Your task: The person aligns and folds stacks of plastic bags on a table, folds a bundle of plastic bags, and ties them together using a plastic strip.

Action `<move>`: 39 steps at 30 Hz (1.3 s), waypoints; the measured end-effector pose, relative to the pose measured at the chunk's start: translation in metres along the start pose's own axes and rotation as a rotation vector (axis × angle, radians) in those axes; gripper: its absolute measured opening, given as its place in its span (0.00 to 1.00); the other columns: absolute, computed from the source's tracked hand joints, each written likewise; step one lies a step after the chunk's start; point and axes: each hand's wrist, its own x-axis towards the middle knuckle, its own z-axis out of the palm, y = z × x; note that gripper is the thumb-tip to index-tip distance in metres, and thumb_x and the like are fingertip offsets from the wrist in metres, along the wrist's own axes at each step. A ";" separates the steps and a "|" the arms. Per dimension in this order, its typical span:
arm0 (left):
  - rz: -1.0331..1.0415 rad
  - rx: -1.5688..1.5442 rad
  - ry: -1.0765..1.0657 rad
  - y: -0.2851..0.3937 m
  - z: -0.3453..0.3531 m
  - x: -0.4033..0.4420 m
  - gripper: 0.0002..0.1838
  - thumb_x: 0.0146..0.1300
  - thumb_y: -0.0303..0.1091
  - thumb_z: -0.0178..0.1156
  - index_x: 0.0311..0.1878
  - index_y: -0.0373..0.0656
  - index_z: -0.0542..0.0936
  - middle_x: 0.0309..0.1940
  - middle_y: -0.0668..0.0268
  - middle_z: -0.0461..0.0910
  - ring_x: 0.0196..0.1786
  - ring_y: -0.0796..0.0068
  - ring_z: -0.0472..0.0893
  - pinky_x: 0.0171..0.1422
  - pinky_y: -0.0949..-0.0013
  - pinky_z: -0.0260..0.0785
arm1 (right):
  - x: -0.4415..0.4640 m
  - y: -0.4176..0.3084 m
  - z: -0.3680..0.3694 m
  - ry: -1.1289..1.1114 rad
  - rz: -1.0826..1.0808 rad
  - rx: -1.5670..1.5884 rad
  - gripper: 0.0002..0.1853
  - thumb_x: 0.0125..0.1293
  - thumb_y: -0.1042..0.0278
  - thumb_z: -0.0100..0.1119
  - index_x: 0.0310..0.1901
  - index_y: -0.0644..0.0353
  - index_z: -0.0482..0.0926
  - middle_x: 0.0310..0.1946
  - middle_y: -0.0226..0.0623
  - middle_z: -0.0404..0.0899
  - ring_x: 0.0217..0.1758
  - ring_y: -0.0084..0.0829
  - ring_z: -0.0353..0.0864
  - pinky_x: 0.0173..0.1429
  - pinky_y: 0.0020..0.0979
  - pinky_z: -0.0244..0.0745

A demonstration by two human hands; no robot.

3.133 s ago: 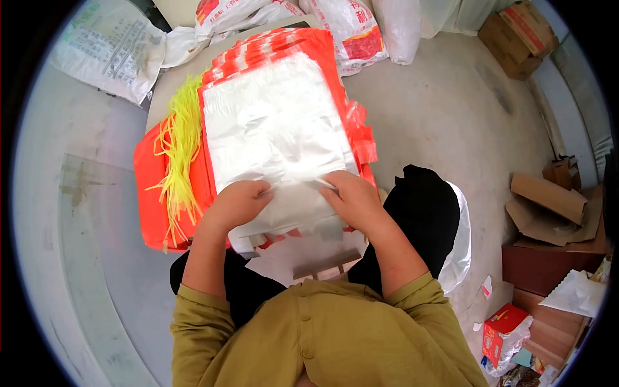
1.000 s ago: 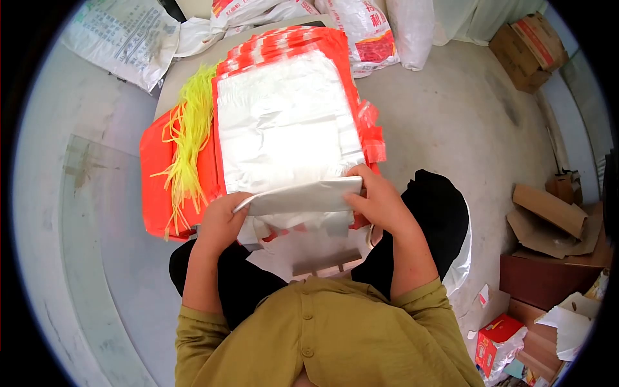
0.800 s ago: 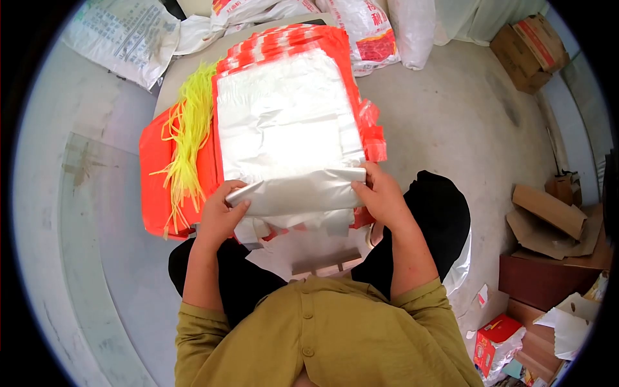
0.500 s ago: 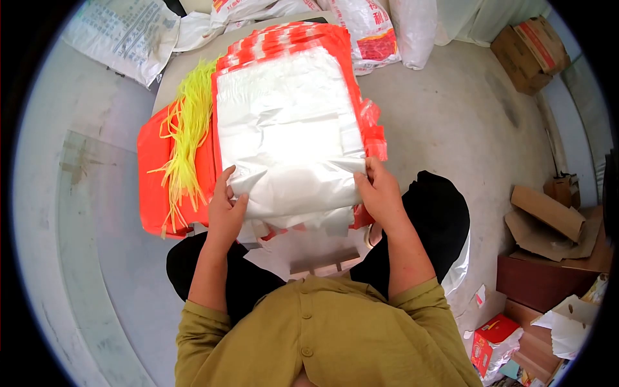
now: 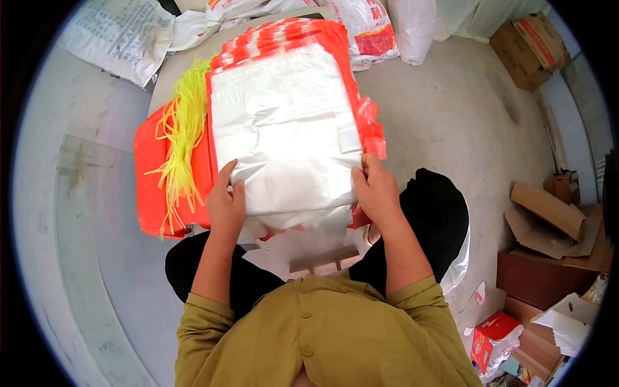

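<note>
A stack of clear, silvery-white plastic bags (image 5: 284, 138) lies flat in front of me on top of red plastic bags (image 5: 284, 33). My left hand (image 5: 225, 201) is at the stack's lower left corner, its thumb and fingers apart and touching the edge. At the lower right corner, my right hand (image 5: 376, 190) pinches the edge of the plastic, thumb on top; its other fingers are partly hidden. Left of the stack, a bundle of yellow plastic ties (image 5: 184, 138) drapes over a red plastic pile (image 5: 149, 187).
Printed white sacks (image 5: 119, 39) and a red-and-white sack (image 5: 364, 35) stand behind the work surface. Cardboard boxes (image 5: 529, 51) sit at the far right. Nearer on the right are opened cardboard (image 5: 548, 222) and a red carton (image 5: 496, 338). My knees flank the surface's front edge.
The left hand's fingers have straightened slightly and its thumb has moved up along the edge. The bags' front edge lies a little flatter. The right hand stays at its corner.
</note>
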 end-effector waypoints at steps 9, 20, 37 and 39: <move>0.713 0.427 -0.114 0.040 0.013 -0.018 0.35 0.55 0.33 0.75 0.70 0.50 0.80 0.66 0.55 0.78 0.68 0.52 0.77 0.69 0.45 0.69 | 0.001 -0.004 0.002 0.032 -0.003 0.007 0.22 0.76 0.61 0.55 0.69 0.54 0.72 0.55 0.55 0.85 0.55 0.61 0.84 0.61 0.54 0.78; 0.764 0.473 -0.225 0.064 0.045 -0.027 0.29 0.59 0.24 0.62 0.67 0.40 0.80 0.68 0.52 0.77 0.72 0.49 0.76 0.74 0.47 0.69 | -0.001 -0.011 -0.006 -0.064 0.024 -0.002 0.15 0.77 0.62 0.53 0.61 0.49 0.79 0.42 0.51 0.88 0.48 0.57 0.87 0.54 0.52 0.79; -0.085 -0.427 -0.560 0.116 -0.012 -0.009 0.20 0.78 0.28 0.56 0.70 0.39 0.78 0.54 0.58 0.88 0.56 0.67 0.87 0.60 0.63 0.80 | -0.004 0.021 -0.017 -0.005 -0.161 0.845 0.34 0.84 0.37 0.39 0.71 0.59 0.75 0.64 0.42 0.80 0.60 0.36 0.81 0.70 0.39 0.72; -0.410 -0.923 -0.587 0.109 -0.002 -0.013 0.22 0.78 0.27 0.56 0.72 0.37 0.74 0.59 0.58 0.85 0.59 0.63 0.86 0.65 0.59 0.79 | -0.006 0.017 -0.019 -0.148 -0.151 1.031 0.40 0.83 0.31 0.41 0.78 0.58 0.69 0.65 0.39 0.80 0.61 0.31 0.79 0.68 0.37 0.74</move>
